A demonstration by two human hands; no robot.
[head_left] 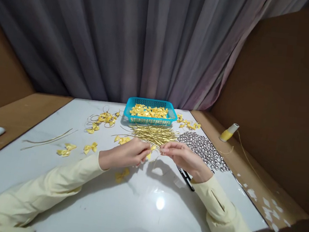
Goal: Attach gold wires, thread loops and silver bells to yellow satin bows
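Pinching a yellow ribbon bow (149,155), the left hand (126,153) is hovering. The right hand (184,157) is pinching a thin cord (155,160).

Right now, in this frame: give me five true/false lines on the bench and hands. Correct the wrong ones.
1. The blue rectangular plastic basket holds yellow ribbon bows. True.
2. The shiny silvery beads lie left of the thin gold-coloured strips. False: they lie to the right of them.
3. A small yellow ribbon bow shows at the fingertips of the bare left hand. True.
4. The white cone-shaped spool with yellow thread stands on the glossy white tabletop. False: it is on the brown surface beyond the tabletop's right edge.
5. Both long sleeves are pale yellow. True.
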